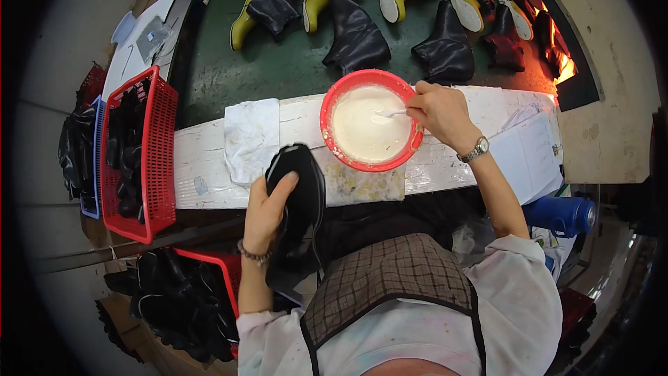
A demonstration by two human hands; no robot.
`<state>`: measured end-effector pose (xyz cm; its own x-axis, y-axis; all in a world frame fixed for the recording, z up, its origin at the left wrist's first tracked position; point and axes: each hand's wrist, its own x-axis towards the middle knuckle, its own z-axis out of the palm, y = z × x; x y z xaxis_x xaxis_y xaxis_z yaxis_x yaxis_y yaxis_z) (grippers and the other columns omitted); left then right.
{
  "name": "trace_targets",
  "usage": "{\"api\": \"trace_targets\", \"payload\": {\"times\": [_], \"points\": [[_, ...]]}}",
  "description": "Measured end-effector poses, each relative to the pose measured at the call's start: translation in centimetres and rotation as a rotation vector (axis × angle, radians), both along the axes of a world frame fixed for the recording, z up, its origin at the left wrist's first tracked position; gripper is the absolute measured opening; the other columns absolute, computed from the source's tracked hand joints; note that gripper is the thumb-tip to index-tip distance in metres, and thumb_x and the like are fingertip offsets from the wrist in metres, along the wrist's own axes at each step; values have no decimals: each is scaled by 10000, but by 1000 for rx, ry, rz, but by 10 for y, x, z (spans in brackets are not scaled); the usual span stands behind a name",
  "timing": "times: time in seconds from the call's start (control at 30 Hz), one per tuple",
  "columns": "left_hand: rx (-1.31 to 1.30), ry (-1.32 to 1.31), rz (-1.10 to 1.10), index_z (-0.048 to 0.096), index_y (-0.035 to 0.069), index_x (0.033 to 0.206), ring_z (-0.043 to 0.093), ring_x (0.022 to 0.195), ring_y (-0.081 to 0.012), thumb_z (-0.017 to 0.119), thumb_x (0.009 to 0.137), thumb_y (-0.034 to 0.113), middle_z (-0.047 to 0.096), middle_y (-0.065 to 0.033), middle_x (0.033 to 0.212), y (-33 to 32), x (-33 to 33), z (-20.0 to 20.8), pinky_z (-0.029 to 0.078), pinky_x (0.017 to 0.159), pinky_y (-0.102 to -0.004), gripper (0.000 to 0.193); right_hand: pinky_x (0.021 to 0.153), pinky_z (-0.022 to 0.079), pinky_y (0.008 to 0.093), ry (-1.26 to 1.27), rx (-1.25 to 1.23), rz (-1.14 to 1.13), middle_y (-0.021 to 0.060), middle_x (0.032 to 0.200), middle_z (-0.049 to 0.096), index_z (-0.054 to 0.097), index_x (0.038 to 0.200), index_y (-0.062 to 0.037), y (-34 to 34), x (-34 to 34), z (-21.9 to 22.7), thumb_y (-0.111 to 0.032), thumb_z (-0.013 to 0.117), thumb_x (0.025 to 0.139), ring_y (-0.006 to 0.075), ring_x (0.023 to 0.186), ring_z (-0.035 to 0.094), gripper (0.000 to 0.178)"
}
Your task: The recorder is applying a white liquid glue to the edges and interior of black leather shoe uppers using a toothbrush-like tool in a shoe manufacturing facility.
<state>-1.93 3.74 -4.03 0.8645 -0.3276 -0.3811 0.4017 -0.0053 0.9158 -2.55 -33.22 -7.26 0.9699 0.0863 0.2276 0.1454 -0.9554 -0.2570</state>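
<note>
My left hand (268, 212) grips a black boot upper (303, 188) by its side, thumb on top. Its foot end points away from me, and its shaft hangs down toward my lap. My right hand (443, 113) pinches a thin white brush (395, 113) over the right rim of a red plastic bowl (365, 74). The brush's tip dips into the cream-coloured liquid (365, 136) inside. That bowl stands on a white bench (198, 143), just beyond the boot upper and apart from it.
Beyond the bench, black boot uppers (356, 35) and yellow shoe lasts (240, 24) lie on a green belt (223, 80), with an orange glow at right. Red baskets (158, 153) of black pieces stand left. A white cloth (250, 143), papers (525, 160) and a blue flask (560, 216) are nearby.
</note>
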Motion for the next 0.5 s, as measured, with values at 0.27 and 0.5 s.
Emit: {"api": "trace_targets", "payload": {"times": [0.27, 0.5], "points": [[253, -170, -292, 753, -52, 1048, 703, 786, -108, 824, 856, 151, 770, -77, 922, -34, 43, 33, 576, 722, -263, 289, 594, 467, 313, -77, 246, -73, 6, 818, 624, 789, 998, -96, -8, -32, 17, -185, 812, 839, 148, 648, 597, 184], [460, -73, -565, 756, -47, 1050, 717, 797, -133, 878, 782, 191, 775, -91, 924, -73, 50, 62, 575, 748, -271, 379, 755, 412, 298, -230, 532, 276, -5, 859, 639, 812, 1006, -99, 14, -24, 50, -124, 835, 811, 130, 824, 567, 198]]}}
